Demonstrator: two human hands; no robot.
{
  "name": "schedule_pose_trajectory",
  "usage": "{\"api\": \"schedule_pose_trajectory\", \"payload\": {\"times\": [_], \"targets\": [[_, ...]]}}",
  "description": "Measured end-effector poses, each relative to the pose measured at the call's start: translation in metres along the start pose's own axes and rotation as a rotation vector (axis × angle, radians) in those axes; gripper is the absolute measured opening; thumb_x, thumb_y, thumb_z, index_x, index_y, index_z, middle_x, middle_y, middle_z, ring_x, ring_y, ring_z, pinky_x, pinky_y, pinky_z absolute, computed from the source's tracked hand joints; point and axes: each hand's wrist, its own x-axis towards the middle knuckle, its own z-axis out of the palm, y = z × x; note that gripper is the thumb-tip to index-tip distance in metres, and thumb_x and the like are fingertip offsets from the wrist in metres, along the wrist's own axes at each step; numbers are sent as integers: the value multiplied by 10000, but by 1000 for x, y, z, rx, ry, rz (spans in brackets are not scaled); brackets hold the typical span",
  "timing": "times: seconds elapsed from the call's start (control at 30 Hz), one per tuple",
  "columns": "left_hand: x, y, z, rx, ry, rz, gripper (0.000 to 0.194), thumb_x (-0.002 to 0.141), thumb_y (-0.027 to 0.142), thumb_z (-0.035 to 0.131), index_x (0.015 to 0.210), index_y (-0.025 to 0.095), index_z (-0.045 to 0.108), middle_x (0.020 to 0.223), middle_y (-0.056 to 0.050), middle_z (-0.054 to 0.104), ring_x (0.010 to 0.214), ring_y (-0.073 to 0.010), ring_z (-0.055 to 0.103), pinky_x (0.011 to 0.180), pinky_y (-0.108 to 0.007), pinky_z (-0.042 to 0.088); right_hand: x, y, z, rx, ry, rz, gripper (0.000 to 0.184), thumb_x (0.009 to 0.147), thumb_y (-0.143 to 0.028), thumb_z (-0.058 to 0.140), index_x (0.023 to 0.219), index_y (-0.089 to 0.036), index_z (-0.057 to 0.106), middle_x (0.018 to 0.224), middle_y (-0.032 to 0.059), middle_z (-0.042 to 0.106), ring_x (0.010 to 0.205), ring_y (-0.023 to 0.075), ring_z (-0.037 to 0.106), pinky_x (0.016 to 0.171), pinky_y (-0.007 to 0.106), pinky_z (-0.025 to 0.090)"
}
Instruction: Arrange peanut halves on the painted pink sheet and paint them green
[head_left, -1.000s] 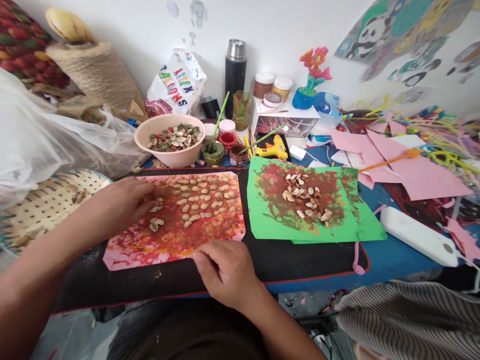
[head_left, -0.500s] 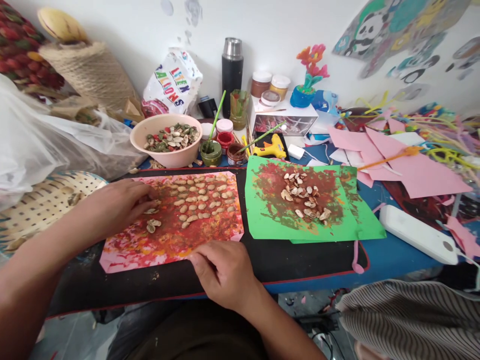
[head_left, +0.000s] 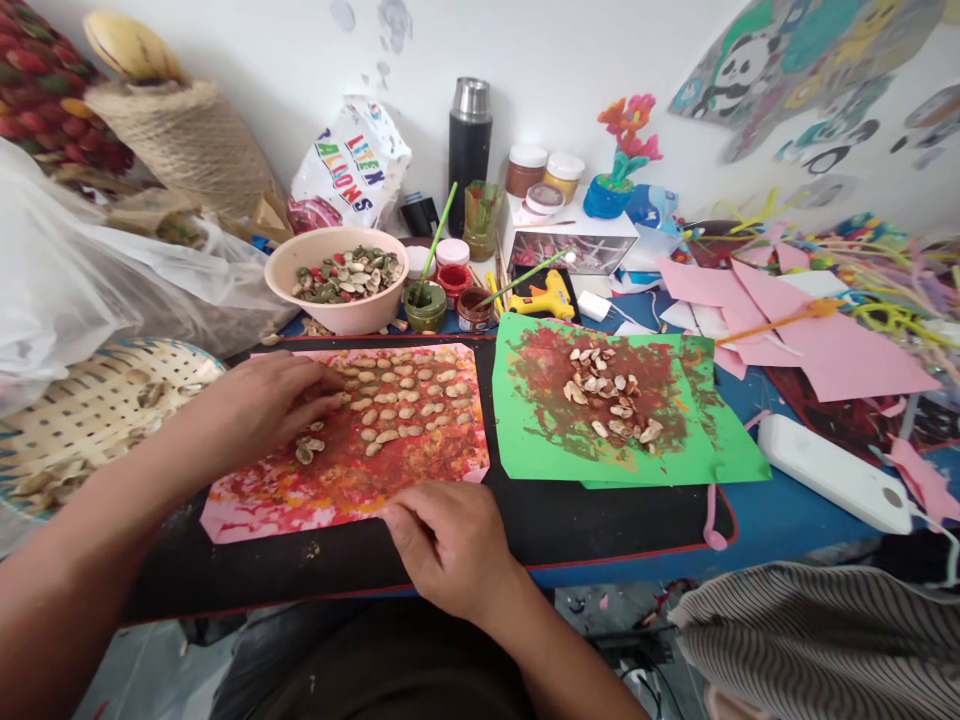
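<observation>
A pink sheet smeared with red and orange paint lies on a black mat. Rows of pale nut shells sit on its upper part. My left hand rests on the sheet's upper left, fingers together, tips touching shells at the left end of the rows; a few loose shells lie just below it. My right hand is curled at the sheet's bottom edge, fingertips pressing the paper down. To the right lies a green sheet with brown paint and a cluster of shells.
A pink bowl of shells, small paint pots with brushes, a yellow glue gun and a black flask stand behind. Woven basket at left. Pink papers and a white power strip lie at right. Striped cloth at bottom right.
My left hand has slid a little to the right along the shell rows. The right hand has stayed on the sheet's bottom edge.
</observation>
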Motion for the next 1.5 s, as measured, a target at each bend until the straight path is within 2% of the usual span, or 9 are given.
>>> {"api": "schedule_pose_trajectory", "payload": {"times": [0.17,0.33,0.47,0.6,0.8,0.97,1.1,1.3,1.5], "targets": [[-19,-12,-15,13,-13,-30,521,1001,690,532,1090,336,903,1159,-136,915,1107,-405,829,1044,-555,669,-2,1,0,-32,-44,24,451,1312,-415,554,999,-243,830,826,43,876,722,194,822,726,291,583],[-28,-11,-9,38,-60,-1,491,988,622,559,1155,372,948,1230,-130,924,1182,-428,810,1175,-601,640,-2,0,0,-43,-36,25,457,1310,-415,546,1008,-243,842,817,40,866,710,191,806,732,288,592],[-30,-9,-2,81,-25,-7,469,985,570,552,1125,356,946,1193,-143,915,1136,-433,803,1136,-613,648,-1,0,0,-43,-27,24,485,1316,-432,532,985,-245,833,802,36,860,703,186,802,717,284,578],[-28,-6,-11,129,-14,39,453,1033,619,546,1037,327,893,1113,-141,885,1078,-415,799,1047,-584,654,-2,0,0,-38,-21,23,491,1317,-423,532,970,-241,827,819,41,870,718,191,813,714,292,573],[-13,-1,-7,264,71,2,449,1095,562,453,998,278,786,1014,-170,834,1061,-419,801,1017,-579,642,-2,0,1,-17,-7,19,460,1313,-403,550,978,-235,817,838,43,878,732,194,834,730,288,566],[-16,-5,-1,122,10,-16,474,1055,672,558,1117,279,816,1190,-163,880,1122,-403,815,1036,-530,644,-2,0,0,-4,-8,4,462,1317,-400,539,991,-235,823,830,45,875,718,193,821,725,289,569],[-27,-11,-7,156,52,-28,499,1046,710,581,1102,283,834,1077,-134,859,1008,-387,797,950,-512,624,-3,1,0,-8,-14,12,462,1320,-415,544,1006,-235,831,823,42,867,720,191,819,743,281,570],[-27,-9,-6,251,63,85,518,1140,606,483,1038,287,878,1006,-128,851,997,-365,787,968,-503,602,-1,1,2,17,25,-20,493,1331,-412,523,988,-228,825,806,37,853,693,180,796,716,278,548],[-25,-6,1,308,113,45,530,1160,582,462,1082,282,892,1070,-150,888,1013,-378,796,932,-510,591,-1,0,2,0,17,-13,519,1333,-424,503,955,-234,803,791,34,849,674,179,779,695,292,529]]}}
